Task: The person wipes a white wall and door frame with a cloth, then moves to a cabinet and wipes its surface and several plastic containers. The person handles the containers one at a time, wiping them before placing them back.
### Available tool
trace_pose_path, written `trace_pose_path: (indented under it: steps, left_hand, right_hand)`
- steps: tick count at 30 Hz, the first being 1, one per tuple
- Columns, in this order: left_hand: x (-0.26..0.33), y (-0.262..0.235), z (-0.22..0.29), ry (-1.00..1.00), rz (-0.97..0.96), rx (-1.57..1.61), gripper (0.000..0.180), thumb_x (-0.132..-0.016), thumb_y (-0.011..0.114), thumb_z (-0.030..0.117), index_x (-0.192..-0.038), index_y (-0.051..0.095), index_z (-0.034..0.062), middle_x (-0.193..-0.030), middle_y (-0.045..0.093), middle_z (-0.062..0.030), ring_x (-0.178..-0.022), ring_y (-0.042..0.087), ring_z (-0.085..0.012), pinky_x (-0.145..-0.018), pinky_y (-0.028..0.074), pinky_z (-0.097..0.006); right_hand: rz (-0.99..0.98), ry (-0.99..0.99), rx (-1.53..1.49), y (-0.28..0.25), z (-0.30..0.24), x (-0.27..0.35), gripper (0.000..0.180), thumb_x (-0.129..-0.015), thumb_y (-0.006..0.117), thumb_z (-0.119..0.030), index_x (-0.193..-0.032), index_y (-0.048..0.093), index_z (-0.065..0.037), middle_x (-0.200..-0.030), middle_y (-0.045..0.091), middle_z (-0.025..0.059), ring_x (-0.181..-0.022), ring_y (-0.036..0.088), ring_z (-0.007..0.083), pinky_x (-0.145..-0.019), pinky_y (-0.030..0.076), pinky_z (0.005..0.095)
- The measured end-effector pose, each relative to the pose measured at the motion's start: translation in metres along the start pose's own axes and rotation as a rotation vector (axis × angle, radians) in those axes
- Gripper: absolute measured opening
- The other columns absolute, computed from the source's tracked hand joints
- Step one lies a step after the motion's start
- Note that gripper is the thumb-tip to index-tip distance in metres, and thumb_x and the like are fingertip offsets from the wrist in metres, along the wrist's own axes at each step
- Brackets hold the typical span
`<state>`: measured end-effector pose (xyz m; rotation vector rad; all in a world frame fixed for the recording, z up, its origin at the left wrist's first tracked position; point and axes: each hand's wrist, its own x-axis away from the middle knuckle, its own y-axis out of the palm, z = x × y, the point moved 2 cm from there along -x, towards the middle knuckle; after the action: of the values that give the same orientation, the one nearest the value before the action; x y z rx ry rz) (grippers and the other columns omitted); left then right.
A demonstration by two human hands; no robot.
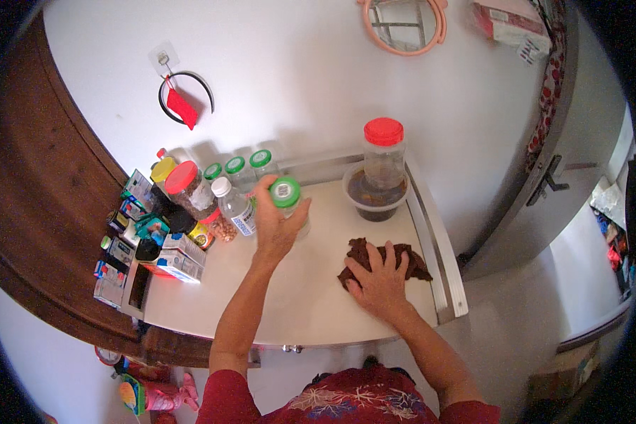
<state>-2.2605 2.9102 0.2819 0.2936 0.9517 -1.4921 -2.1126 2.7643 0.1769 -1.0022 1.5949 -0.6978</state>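
My left hand point(274, 233) is closed around a clear jar with a green lid point(285, 192), over the middle of the white tabletop point(290, 304). Next to that hand stands a clear bottle with a white cap point(237, 208). My right hand point(381, 283) lies flat with its fingers spread on a crumpled dark brown cloth point(418, 268), near the table's right side. Behind the cloth, a clear jar with a red lid point(385, 159) stands in a round plastic tub point(349, 189) of dark liquid. Whether the left-hand jar touches the table cannot be told.
Several green-lidded jars point(235, 166) line the back wall. A red-lidded jar of dark contents point(189, 189), small boxes point(184, 258) and other containers crowd the left end. A raised rail point(434, 247) edges the right side. A grey door point(544, 198) stands beyond it.
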Motion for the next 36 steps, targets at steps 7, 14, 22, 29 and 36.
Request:
trace_pose_path:
  steps: [7, 14, 22, 29, 36]
  left_hand:
    - [0.048, -0.06, 0.003, -0.065, -0.111, 0.059, 0.063, -0.069, 0.076, 0.007, -0.117, 0.035, 0.0058, -0.104, 0.048, -0.0077, -0.096, 0.05, -0.0166, -0.085, 0.042, -0.031]
    - [0.067, -0.08, -0.032, -0.202, -0.146, 0.216, 0.067, -0.065, 0.077, 0.006, -0.119, 0.037, 0.0063, -0.108, 0.045, -0.0073, -0.1, 0.048, -0.0155, -0.088, 0.041, -0.031]
    - [0.077, -0.072, -0.037, -0.237, -0.055, 0.499, 0.065, -0.066, 0.075, 0.002, -0.119, 0.039, 0.0044, -0.107, 0.048, -0.0056, -0.099, 0.051, -0.0163, -0.09, 0.041, -0.032]
    - [0.088, -0.067, -0.053, -0.222, -0.05, 0.555, 0.076, -0.064, 0.078, 0.004, -0.124, 0.031, 0.0056, -0.111, 0.048, -0.0066, -0.104, 0.05, -0.0187, -0.094, 0.039, -0.033]
    - [0.097, -0.068, -0.062, -0.21, -0.131, 0.647, 0.082, -0.061, 0.082, 0.01, -0.125, 0.031, 0.0062, -0.116, 0.047, -0.0088, -0.109, 0.048, -0.0206, -0.095, 0.039, -0.035]
  right_hand:
    - [-0.17, -0.237, -0.064, 0.018, -0.02, -0.007, 0.051, -0.074, 0.063, -0.034, -0.122, 0.054, -0.019, -0.137, 0.035, 0.0182, -0.125, 0.032, 0.0402, -0.1, 0.025, 0.0588]
    - [-0.247, -0.063, -0.131, 0.069, -0.019, -0.095, 0.064, -0.076, 0.061, -0.036, -0.132, 0.039, -0.014, -0.137, 0.038, 0.0143, -0.126, 0.035, 0.0357, -0.102, 0.026, 0.0547]
    - [-0.215, 0.148, -0.069, 0.115, -0.03, -0.174, 0.06, -0.078, 0.059, -0.037, -0.13, 0.044, -0.012, -0.137, 0.04, 0.0103, -0.128, 0.032, 0.0335, -0.104, 0.023, 0.0526]
    - [-0.259, -0.146, -0.144, 0.103, -0.05, -0.119, 0.042, -0.082, 0.054, -0.03, -0.123, 0.053, -0.02, -0.133, 0.045, 0.0049, -0.123, 0.037, 0.0296, -0.099, 0.025, 0.0516]
    - [-0.186, 0.025, -0.512, 0.044, -0.064, -0.057, 0.029, -0.075, 0.066, -0.019, -0.104, 0.063, -0.016, -0.111, 0.056, 0.0058, -0.103, 0.05, 0.0277, -0.085, 0.04, 0.0418]
